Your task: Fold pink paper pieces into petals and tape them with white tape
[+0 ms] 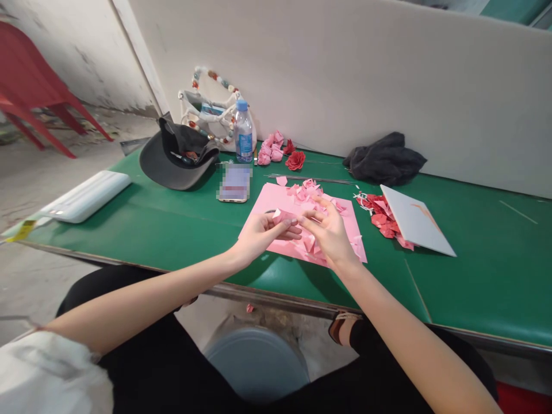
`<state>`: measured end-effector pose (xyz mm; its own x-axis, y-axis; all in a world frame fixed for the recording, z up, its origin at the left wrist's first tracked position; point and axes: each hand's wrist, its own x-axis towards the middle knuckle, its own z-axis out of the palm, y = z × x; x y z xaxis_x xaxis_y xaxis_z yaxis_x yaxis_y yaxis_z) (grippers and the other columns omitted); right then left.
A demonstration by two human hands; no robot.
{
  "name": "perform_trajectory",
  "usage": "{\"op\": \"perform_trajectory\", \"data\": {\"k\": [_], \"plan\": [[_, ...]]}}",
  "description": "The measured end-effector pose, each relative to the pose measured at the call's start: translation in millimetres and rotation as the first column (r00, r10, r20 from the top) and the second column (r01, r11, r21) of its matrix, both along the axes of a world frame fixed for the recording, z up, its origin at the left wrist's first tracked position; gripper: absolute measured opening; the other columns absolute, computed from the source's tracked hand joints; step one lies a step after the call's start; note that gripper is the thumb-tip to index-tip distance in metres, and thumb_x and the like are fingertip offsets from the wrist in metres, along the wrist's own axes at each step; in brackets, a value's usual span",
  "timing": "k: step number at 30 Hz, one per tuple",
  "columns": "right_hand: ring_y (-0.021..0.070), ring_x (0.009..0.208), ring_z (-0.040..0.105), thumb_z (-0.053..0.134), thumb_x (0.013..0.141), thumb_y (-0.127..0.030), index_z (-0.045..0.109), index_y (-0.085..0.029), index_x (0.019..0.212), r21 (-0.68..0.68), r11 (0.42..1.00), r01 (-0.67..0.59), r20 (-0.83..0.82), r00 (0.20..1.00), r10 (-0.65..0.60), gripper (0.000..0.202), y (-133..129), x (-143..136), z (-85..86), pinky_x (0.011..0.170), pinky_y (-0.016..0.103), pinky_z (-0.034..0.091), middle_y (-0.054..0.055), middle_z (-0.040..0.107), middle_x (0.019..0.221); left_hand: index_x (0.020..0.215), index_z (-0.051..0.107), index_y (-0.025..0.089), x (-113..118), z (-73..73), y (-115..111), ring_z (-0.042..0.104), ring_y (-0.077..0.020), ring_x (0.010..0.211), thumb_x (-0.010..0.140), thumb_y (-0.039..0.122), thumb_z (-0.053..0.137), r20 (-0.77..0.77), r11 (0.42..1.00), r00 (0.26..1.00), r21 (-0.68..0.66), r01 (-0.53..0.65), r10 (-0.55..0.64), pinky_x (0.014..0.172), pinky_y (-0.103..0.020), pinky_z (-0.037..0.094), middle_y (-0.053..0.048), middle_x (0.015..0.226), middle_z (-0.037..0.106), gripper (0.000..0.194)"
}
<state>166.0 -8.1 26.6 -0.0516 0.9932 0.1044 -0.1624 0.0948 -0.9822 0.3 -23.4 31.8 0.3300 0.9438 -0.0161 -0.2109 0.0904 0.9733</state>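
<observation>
Over a pink paper sheet [259, 213] on the green table, my left hand [267, 231] pinches a small folded pink paper piece [281, 216] between thumb and fingers. My right hand [325, 230] is at the right end of that piece, its thumb and index finger pressed together there; whether they grip it is too small to tell. Loose pink paper petals [308, 190] lie on the sheet behind and below the hands.
Behind are pink paper flowers [271, 148], a red flower [295, 160], thin wires [308, 179], a phone [234, 184], bottle [244, 132], cap [179, 152] and beaded bag [211, 112]. Right are red petals [385, 221] under a white board [416, 221], and black cloth [385, 159].
</observation>
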Motion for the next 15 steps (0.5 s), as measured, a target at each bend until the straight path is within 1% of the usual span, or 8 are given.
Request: {"op": "perform_trajectory", "data": {"k": [5, 8, 10, 13, 15], "plan": [[0.0134, 0.077, 0.065, 0.076, 0.067, -0.022, 0.045, -0.022, 0.117, 0.031, 0.998, 0.050, -0.012, 0.999, -0.050, 0.059, -3, -3, 1.4, 0.078, 0.032, 0.055, -0.004, 0.064, 0.078, 0.097, 0.072, 0.009, 0, -0.9, -2, 0.072, -0.0241, 0.087, 0.079, 0.041, 0.070, 0.069, 1.000, 0.997, -0.007, 0.029, -0.028, 0.092, -0.040, 0.053, -0.012, 0.090, 0.076, 0.036], [0.0129, 0.074, 0.064, 0.074, 0.069, -0.021, 0.043, -0.024, 0.122, 0.093, 0.993, 0.072, 0.026, 0.997, -0.075, 0.062, -9, -7, 4.1, 0.075, 0.031, 0.055, -0.004, 0.062, 0.076, 0.093, 0.072, 0.009, 1, 1.4, -3, 0.072, -0.0233, 0.084, 0.077, 0.040, 0.071, 0.061, 0.999, 0.997, 0.001, 0.037, -0.037, 0.089, -0.038, 0.054, -0.011, 0.089, 0.076, 0.035], [0.0125, 0.072, 0.064, 0.073, 0.071, -0.020, 0.040, -0.026, 0.126, 0.135, 0.987, 0.084, 0.050, 0.995, -0.092, 0.065, -12, -8, 5.5, 0.073, 0.030, 0.055, -0.005, 0.061, 0.077, 0.088, 0.071, 0.009, 1, 3.2, -3, 0.072, -0.0224, 0.080, 0.076, 0.040, 0.072, 0.041, 1.000, 0.999, -0.002, 0.023, -0.022, 0.085, -0.037, 0.055, -0.011, 0.085, 0.076, 0.033], [0.0115, 0.070, 0.063, 0.075, 0.069, -0.018, 0.038, -0.031, 0.128, 0.142, 0.984, 0.104, 0.039, 0.993, -0.111, 0.071, -13, -7, 5.8, 0.072, 0.030, 0.056, -0.003, 0.059, 0.088, 0.082, 0.070, 0.009, 0, 4.3, -2, 0.072, -0.0213, 0.074, 0.075, 0.039, 0.073, 0.013, 1.000, 1.000, -0.011, 0.000, 0.000, 0.080, -0.035, 0.056, -0.010, 0.080, 0.075, 0.032], [0.0119, 0.073, 0.064, 0.074, 0.072, -0.023, 0.041, -0.032, 0.125, 0.107, 0.989, 0.106, 0.020, 0.994, -0.109, 0.064, -11, -6, 5.1, 0.076, 0.033, 0.057, -0.001, 0.058, 0.098, 0.079, 0.069, 0.009, 0, 3.5, -2, 0.072, -0.0207, 0.072, 0.075, 0.039, 0.073, 0.004, 1.000, 1.000, -0.006, -0.010, 0.010, 0.078, -0.034, 0.057, -0.009, 0.078, 0.074, 0.030]]}}
